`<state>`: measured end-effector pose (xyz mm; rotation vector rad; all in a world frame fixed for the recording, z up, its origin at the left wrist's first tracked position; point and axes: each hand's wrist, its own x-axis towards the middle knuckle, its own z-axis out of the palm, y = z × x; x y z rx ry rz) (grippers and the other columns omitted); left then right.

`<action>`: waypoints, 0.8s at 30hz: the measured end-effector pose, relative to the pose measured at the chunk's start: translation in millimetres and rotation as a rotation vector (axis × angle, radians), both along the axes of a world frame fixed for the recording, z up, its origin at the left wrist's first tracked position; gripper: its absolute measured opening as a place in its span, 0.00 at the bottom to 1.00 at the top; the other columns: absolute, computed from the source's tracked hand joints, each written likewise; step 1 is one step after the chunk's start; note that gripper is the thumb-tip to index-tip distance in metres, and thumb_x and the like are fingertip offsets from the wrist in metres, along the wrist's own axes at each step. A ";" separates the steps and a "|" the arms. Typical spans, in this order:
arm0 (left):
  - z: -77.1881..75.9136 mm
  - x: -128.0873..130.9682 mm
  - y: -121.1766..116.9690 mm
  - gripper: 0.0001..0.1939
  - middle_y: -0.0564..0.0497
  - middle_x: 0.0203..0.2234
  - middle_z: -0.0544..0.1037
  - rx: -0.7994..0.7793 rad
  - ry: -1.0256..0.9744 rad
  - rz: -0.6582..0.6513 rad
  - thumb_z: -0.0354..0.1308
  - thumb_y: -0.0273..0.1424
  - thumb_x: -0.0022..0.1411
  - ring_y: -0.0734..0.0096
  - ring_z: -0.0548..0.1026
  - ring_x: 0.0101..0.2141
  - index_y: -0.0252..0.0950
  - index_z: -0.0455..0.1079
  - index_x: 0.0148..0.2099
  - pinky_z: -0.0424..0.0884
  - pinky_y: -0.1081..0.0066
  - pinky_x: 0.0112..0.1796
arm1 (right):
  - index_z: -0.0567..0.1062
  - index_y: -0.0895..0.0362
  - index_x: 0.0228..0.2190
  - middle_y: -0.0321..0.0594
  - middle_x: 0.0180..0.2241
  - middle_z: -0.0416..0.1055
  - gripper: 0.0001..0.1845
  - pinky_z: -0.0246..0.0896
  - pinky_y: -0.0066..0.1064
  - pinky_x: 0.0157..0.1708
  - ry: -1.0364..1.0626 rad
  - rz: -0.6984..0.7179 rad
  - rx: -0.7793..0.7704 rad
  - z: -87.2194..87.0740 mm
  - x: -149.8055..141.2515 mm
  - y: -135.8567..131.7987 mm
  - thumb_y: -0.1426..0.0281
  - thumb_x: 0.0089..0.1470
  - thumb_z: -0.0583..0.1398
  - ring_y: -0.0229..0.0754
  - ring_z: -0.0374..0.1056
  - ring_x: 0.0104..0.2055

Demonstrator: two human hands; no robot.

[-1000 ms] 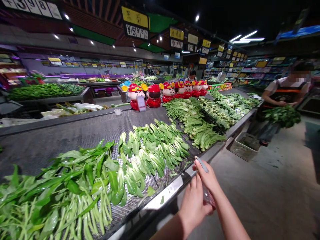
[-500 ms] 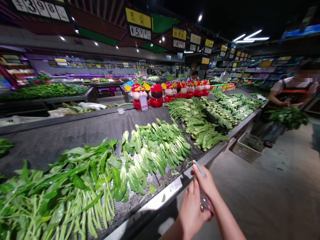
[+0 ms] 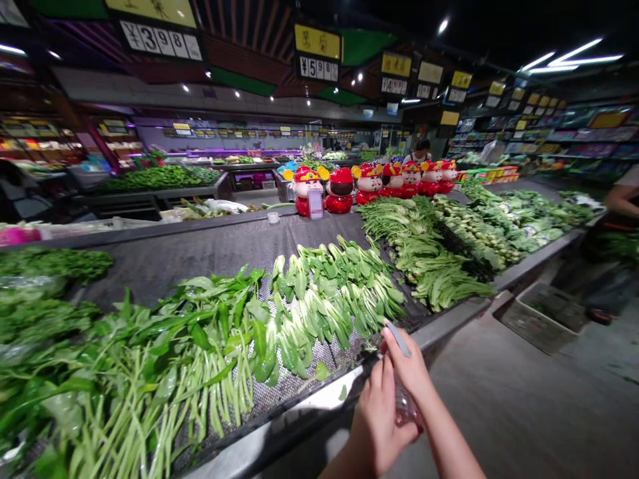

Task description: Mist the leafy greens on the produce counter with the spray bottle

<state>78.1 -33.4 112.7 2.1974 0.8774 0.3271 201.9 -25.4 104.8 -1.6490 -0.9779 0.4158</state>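
Note:
In the head view, my left hand point(image 3: 375, 407) is wrapped round a clear, faintly pink bottle point(image 3: 405, 404), mostly hidden between my palms. My right hand point(image 3: 408, 364) closes over its upper part from the right. Across the right fingers lies a grey strap point(image 3: 398, 338); whether it joins the bottle cannot be made out. Both hands are just outside the front edge of a sloping vegetable stand point(image 3: 319, 398). Closest to them are bunches of leafy greens with pale stems point(image 3: 319, 313). Long-stemmed greens point(image 3: 164, 372) are spread to the left.
Red-capped figurines point(image 3: 369, 183) line the back of the stand. More leafy vegetables point(image 3: 434, 266) are heaped to the right. A grey crate point(image 3: 544, 316) stands on the floor, near a person's arm point(image 3: 624, 197) at the right edge. Price signs point(image 3: 318, 53) hang overhead.
The view has turned left, so the stand and signs appear farther right and more greens show at left. The person at right is now mostly out of frame. My hands keep their hold.

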 end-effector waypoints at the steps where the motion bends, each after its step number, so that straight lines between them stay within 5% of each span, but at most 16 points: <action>1: 1.8 -1.4 2.7 0.51 0.48 0.61 0.50 0.019 -0.012 -0.006 0.61 0.32 0.41 0.57 0.55 0.57 0.36 0.38 0.63 0.52 0.68 0.56 | 0.74 0.58 0.32 0.40 0.26 0.72 0.22 0.61 0.31 0.33 0.007 0.008 0.018 4.7 -1.0 1.9 0.53 0.54 0.51 0.43 0.68 0.30; 3: 6.7 -3.6 8.7 0.49 0.47 0.61 0.48 0.051 -0.036 -0.018 0.60 0.32 0.43 0.57 0.52 0.58 0.35 0.38 0.63 0.50 0.66 0.57 | 0.72 0.57 0.38 0.41 0.31 0.73 0.22 0.61 0.31 0.36 0.016 0.023 0.055 15.8 -2.8 5.9 0.53 0.54 0.51 0.43 0.68 0.34; 8: 22.7 -5.5 20.7 0.51 0.48 0.61 0.47 0.066 -0.055 -0.025 0.62 0.32 0.43 0.60 0.52 0.58 0.37 0.37 0.64 0.50 0.68 0.58 | 0.71 0.56 0.25 0.39 0.25 0.72 0.22 0.60 0.30 0.31 -0.044 0.025 0.072 37.9 -5.3 15.9 0.53 0.55 0.50 0.41 0.66 0.29; 15: 35.7 -17.1 30.1 0.53 0.48 0.62 0.46 0.058 -0.039 -0.033 0.62 0.30 0.42 0.60 0.52 0.58 0.36 0.34 0.64 0.49 0.70 0.58 | 0.67 0.55 0.21 0.37 0.20 0.67 0.21 0.58 0.30 0.26 -0.035 0.028 0.089 38.3 -14.2 30.2 0.53 0.54 0.51 0.40 0.63 0.24; 24: 45.8 -68.7 56.5 0.49 0.49 0.62 0.45 0.064 0.042 0.112 0.59 0.30 0.44 0.61 0.50 0.59 0.34 0.37 0.64 0.47 0.70 0.58 | 0.70 0.54 0.26 0.39 0.26 0.71 0.18 0.61 0.33 0.30 0.016 0.148 0.112 62.4 -74.7 66.0 0.55 0.54 0.51 0.43 0.66 0.29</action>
